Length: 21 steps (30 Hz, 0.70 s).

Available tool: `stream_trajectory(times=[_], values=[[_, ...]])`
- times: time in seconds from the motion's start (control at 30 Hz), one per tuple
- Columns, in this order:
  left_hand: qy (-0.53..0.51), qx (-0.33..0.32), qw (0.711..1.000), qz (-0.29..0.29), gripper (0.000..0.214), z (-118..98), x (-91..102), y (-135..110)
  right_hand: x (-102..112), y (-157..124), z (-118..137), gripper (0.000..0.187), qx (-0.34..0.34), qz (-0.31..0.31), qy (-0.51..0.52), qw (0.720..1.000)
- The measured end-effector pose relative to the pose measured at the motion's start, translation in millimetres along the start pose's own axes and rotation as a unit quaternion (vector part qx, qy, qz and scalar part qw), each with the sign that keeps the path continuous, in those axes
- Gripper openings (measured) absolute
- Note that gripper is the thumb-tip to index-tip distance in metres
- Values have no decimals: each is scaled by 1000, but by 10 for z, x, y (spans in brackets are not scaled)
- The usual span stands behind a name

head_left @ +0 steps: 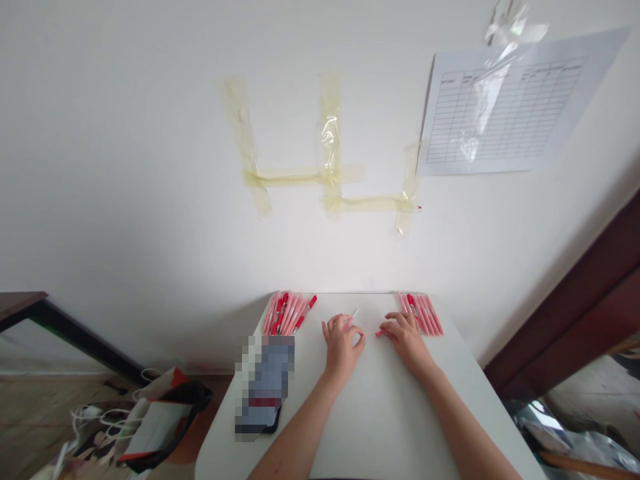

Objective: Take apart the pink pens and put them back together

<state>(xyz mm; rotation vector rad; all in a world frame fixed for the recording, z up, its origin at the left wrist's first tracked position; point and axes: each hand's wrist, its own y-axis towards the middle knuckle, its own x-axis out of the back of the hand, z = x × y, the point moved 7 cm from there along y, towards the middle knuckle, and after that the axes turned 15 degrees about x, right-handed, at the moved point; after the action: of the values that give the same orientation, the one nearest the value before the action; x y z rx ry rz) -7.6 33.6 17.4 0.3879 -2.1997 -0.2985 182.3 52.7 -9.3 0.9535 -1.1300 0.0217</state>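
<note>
My left hand is over the middle of the white table, its thumb and index finger pinched. A slim pink pen piece with a pale tip pokes out past its fingers. Facing it, my right hand grips a short red pen piece, mostly covered by the fingers. A small gap separates the two pieces. Left of my hands lies a pile of pink and red pens. Beside my right hand, a row of pink pens lies against the back edge, with a red one among them.
A phone, blurred out, rests at the table's left side. The white table stands against a wall with yellowed tape and a printed sheet. Bags and cables lie on the floor at left.
</note>
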Motion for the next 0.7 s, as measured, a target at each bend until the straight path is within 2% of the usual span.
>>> stream_trajectory(times=[0.43, 0.7], values=[[-6, -3, 1000, -5, 5, -12, 27, 7, 70, 51, 44, 23, 8, -12, 16, 1000], [-7, 6, 1000, 12, 6, 17, -8, 6, 65, 38, 46, 23, 5, -10, 19, 1000]])
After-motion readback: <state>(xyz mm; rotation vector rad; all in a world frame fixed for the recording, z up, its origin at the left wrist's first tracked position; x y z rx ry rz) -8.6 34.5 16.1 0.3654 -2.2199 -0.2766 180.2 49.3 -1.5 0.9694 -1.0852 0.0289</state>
